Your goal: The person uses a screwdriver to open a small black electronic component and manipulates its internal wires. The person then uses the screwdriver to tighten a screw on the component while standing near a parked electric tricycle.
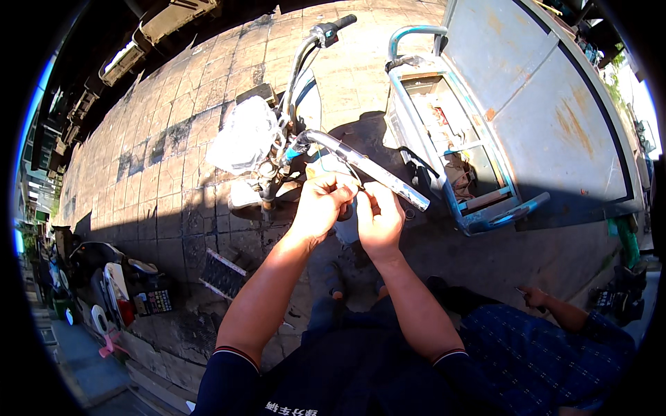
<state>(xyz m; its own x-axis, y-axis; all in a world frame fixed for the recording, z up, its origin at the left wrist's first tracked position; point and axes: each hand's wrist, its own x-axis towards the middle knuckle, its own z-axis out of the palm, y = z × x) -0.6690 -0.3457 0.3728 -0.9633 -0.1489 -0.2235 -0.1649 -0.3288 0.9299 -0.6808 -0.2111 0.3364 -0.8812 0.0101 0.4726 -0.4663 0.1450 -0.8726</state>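
Both of my hands meet just in front of a bare metal handlebar tube (378, 172) of a cargo tricycle. My left hand (322, 202) is closed in a pinch, and my right hand (380, 216) pinches close beside it. Between the fingertips runs a thin dark wire (359, 185), its ends hidden by my fingers. The handlebar's other side (291, 76) carries a black grip (345, 21) with a switch housing (325, 35). At the handlebar's middle, clear plastic wrap (246, 135) covers part of the front end.
Behind the handlebar, to the right, stands a blue seat frame (479, 149) with an open compartment, joined to a grey cargo bed (548, 90). A co-worker in a checked shirt (534, 347) is at lower right. A dark slatted panel (223, 272) lies on the paved floor (166, 166).
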